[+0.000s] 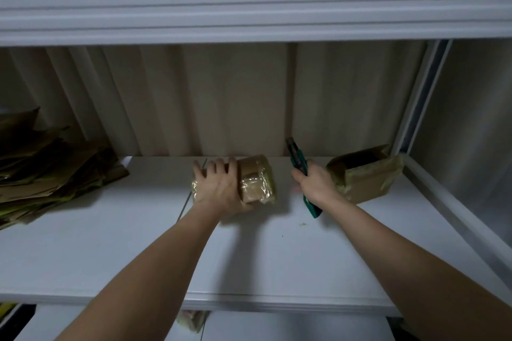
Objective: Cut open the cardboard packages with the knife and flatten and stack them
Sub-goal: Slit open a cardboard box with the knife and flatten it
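Left hand (219, 188) grips a taped box (256, 180); right hand (315, 184) grips the knife (297, 159), 1 open box (363, 173) just beyond it.

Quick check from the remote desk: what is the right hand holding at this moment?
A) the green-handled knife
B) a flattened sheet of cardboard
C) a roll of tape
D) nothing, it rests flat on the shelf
A: the right hand is curled round the green-handled knife, blade end pointing up and away, while the left hand grips the taped package on the shelf.
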